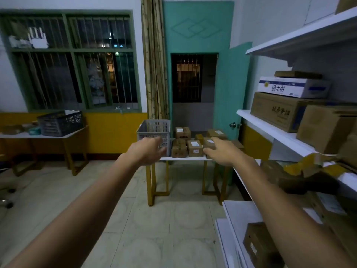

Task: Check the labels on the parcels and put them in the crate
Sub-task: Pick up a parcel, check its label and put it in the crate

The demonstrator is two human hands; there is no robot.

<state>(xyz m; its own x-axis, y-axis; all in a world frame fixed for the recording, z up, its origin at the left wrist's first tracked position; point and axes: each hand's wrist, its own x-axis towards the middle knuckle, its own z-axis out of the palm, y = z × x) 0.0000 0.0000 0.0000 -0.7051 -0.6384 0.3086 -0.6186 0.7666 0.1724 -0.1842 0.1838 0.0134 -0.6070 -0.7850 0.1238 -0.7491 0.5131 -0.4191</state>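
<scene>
Both my arms stretch out toward the small white table (185,158) by the teal door (229,89), where the work waits. My left hand (147,151) is loosely spread, fingers relaxed and holding nothing, lined up in view with the grey crate (154,130) that stands on the table's left end. My right hand (222,151) is equally bare, fingers loose and pointing forward, lined up with the parcels (195,147), a cluster of brown cardboard boxes filling the table to the right of the crate. Several carry white labels on their tops; the print is too small to read from here.

The table stands well ahead of me across the tiled floor (154,229), so neither hand touches anything on it yet; they only overlap the crate and boxes in the picture. The boxes lie straight ahead and slightly right, which makes my right hand the nearer one for a first pick. The front parcels sit with their short faces toward me, long sides running away toward the door. The crate's open top faces up, just beside the nearest boxes, so a lifted parcel would travel only a short way leftward. No parcel shows inside the crate from this angle, and I judge the task barely begun.
</scene>
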